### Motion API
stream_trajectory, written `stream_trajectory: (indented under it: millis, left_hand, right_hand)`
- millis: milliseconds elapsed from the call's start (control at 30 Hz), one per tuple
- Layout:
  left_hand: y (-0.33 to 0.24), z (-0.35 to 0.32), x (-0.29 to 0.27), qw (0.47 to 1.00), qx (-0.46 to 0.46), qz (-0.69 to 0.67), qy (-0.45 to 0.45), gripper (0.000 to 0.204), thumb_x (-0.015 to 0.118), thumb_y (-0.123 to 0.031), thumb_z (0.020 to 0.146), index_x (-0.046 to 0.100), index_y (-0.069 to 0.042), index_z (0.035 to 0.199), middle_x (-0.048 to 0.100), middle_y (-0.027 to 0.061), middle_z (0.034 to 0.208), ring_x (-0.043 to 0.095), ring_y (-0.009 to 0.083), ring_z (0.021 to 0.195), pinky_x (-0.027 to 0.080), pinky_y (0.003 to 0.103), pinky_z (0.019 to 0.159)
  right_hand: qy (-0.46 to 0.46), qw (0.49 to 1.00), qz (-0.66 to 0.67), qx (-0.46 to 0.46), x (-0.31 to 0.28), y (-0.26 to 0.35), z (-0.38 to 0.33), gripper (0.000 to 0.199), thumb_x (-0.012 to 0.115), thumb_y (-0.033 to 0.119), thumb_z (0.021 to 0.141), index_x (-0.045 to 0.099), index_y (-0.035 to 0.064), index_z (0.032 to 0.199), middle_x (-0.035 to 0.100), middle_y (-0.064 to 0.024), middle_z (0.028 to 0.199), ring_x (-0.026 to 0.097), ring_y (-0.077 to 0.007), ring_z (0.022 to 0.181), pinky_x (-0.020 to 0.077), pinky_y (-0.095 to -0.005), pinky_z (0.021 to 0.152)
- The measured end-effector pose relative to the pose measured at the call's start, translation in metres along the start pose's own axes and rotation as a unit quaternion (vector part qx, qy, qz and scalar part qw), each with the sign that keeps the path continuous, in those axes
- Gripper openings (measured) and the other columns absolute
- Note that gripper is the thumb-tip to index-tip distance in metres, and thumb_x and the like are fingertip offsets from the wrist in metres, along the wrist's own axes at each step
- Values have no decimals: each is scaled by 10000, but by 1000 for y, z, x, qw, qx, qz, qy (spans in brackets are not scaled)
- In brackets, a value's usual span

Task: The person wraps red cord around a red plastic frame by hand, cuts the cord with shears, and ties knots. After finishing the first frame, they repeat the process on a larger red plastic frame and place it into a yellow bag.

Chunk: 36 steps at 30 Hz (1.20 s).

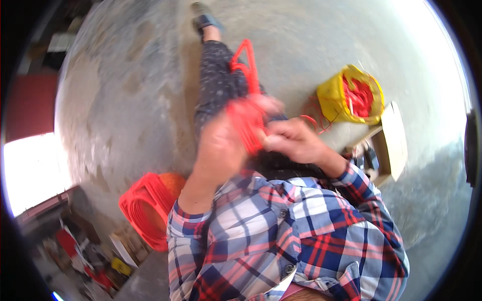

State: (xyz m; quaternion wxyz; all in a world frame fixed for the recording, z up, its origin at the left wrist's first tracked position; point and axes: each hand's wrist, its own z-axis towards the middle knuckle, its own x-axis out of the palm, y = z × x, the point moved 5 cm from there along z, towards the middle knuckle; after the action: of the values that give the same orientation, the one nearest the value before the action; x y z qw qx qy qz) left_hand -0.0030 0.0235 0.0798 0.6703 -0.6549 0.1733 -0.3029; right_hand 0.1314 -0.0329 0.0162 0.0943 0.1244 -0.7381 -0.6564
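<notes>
A bright red plastic piece point(252, 80) stands up in front of my lap, with a narrow looped frame at its far end. Around its near part my left hand point(221, 140) is closed, smeared by motion. My right hand point(298, 140) has its fingers bent together at the near right side of the red piece; whether something small sits between them I cannot make out. To the left of my body is a stack of nested red plastic frames point(135, 210), with an orange rounded thing point(173, 184) beside it.
A yellow bucket point(331, 100) full of red strips point(357, 95) is on the concrete floor at the right, thin red strands beside it. Near it is an open box point(396, 140) with dark items. My leg point(216, 70) stretches ahead. Clutter point(90, 256) lies at the lower left.
</notes>
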Motion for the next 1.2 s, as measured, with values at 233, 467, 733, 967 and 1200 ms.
stream_trajectory:
  millis: [233,467,733,967,1200]
  left_hand:
    - [-10,-17,43,891,-178,146,391,301,614,-80,859,587,23,1140,648,129,1112,626,173,990,502,323,826]
    - [11,-7,24,841,-90,389,364,265,645,-73,838,606,38,1075,672,130,1036,654,224,935,507,367,815]
    - [6,10,22,846,-31,489,212,325,577,-7,812,600,-3,1136,652,191,1027,649,294,920,496,370,801]
    - [-2,14,7,990,-93,58,-86,279,598,-133,868,621,24,1097,645,206,1082,639,273,993,486,369,868]
    - [-22,1,38,985,-107,-39,132,349,622,-71,814,604,54,1139,668,201,1048,655,281,970,492,345,873]
  right_hand:
    - [-52,991,118,-41,-9,-3,-7,298,600,258,949,580,7,790,560,2,657,511,-60,652,447,-278,611]
    - [-55,988,65,-131,-11,15,-15,292,591,269,949,585,15,806,546,-59,640,515,-128,610,449,-308,606]
    - [-57,984,50,-162,-7,15,-16,320,606,297,939,577,12,797,544,-83,610,521,-122,585,435,-314,577]
    - [-49,984,56,-163,1,5,-15,338,598,312,941,566,19,775,498,-82,608,493,-165,572,421,-314,570]
    - [-70,982,103,-145,-5,7,-16,337,594,300,948,565,13,774,526,-62,620,490,-110,595,428,-300,573]
